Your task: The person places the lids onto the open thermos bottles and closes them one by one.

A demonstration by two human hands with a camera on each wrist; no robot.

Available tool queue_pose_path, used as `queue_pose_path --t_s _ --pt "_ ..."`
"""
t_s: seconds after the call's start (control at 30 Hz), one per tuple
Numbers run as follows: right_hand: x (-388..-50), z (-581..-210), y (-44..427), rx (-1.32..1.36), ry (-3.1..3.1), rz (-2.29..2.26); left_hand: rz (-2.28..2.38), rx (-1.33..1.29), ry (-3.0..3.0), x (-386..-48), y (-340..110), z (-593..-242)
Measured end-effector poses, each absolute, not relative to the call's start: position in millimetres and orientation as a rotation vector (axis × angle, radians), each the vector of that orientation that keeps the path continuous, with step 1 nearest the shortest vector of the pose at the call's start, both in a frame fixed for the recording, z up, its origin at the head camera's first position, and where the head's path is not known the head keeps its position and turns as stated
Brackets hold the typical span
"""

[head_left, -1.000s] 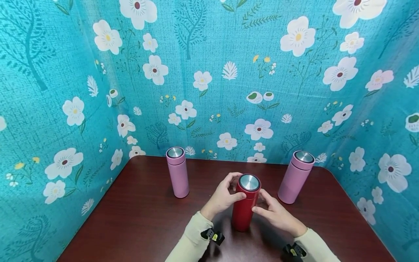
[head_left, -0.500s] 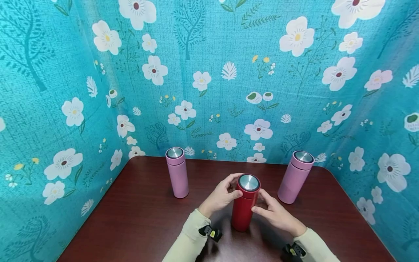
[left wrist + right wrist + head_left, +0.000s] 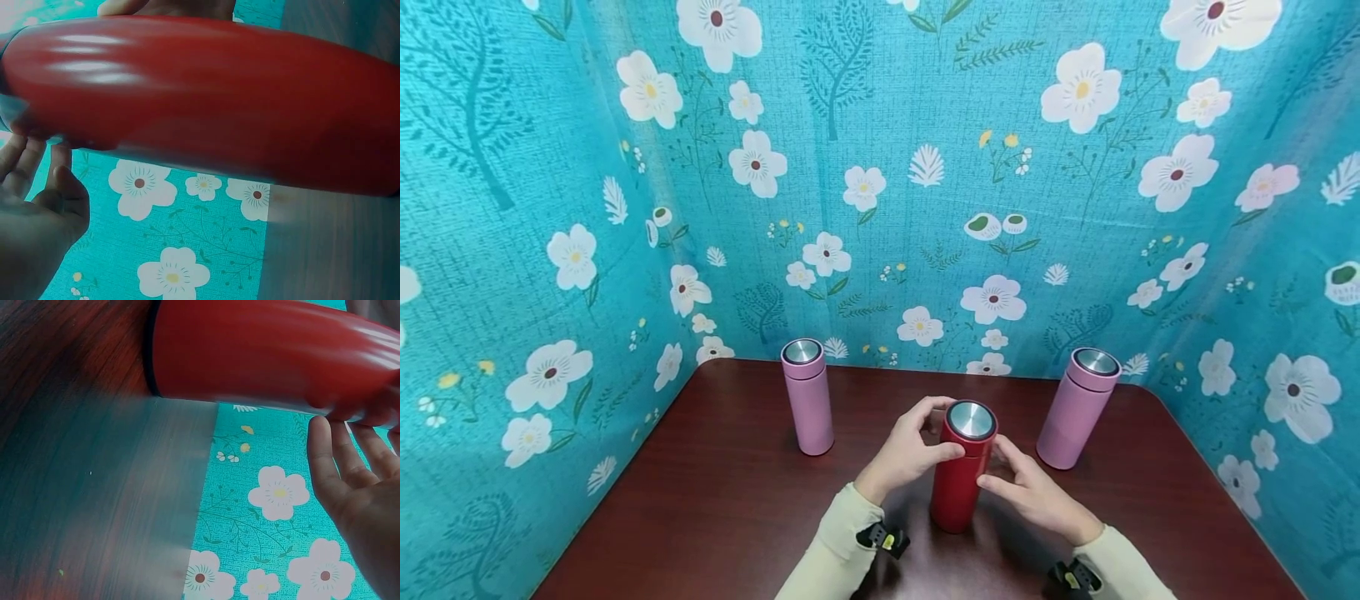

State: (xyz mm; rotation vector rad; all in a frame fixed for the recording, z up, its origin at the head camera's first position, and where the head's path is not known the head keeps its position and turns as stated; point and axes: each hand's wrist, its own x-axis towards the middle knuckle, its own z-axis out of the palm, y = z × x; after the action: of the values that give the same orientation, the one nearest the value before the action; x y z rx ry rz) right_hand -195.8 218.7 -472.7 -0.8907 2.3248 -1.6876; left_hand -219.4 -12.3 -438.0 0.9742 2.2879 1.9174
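A red thermos bottle (image 3: 956,483) with a steel-topped lid (image 3: 972,420) stands upright on the table. My left hand (image 3: 906,450) holds it near the lid from the left, its thumb on the front by the lid seam and its fingers bent round behind. From the right, my right hand (image 3: 1033,487) grips the upper body with thumb and fingers. In the left wrist view the left hand (image 3: 44,219) has its fingertips against the lid end of the bottle (image 3: 206,100). The right wrist view shows the right hand (image 3: 359,481) touching the side of the bottle (image 3: 262,350).
Two pink thermos bottles stand on the dark wood table (image 3: 700,500): one pink bottle (image 3: 808,404) at the back left, another pink bottle (image 3: 1077,412) at the back right, close behind my right hand. A blue flowered cloth (image 3: 880,200) hangs behind and at both sides.
Over the last second my left thumb shifts slightly at the lid seam, left and back again. The right hand and all the bottles stay in place.
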Motion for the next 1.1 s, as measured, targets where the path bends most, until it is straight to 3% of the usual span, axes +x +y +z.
queue_pose_path --t_s 0.53,0.63,1.1 --pt "-196 -473 219 -0.928 2.299 -1.694 1.862 1.109 2.210 -227 -20 -439" --pt "-196 -473 219 -0.931 2.318 -1.697 1.869 1.092 2.197 -219 -20 -427" --pt "-196 -472 219 -0.946 2.325 -1.686 1.897 0.937 2.166 -225 -12 -437"
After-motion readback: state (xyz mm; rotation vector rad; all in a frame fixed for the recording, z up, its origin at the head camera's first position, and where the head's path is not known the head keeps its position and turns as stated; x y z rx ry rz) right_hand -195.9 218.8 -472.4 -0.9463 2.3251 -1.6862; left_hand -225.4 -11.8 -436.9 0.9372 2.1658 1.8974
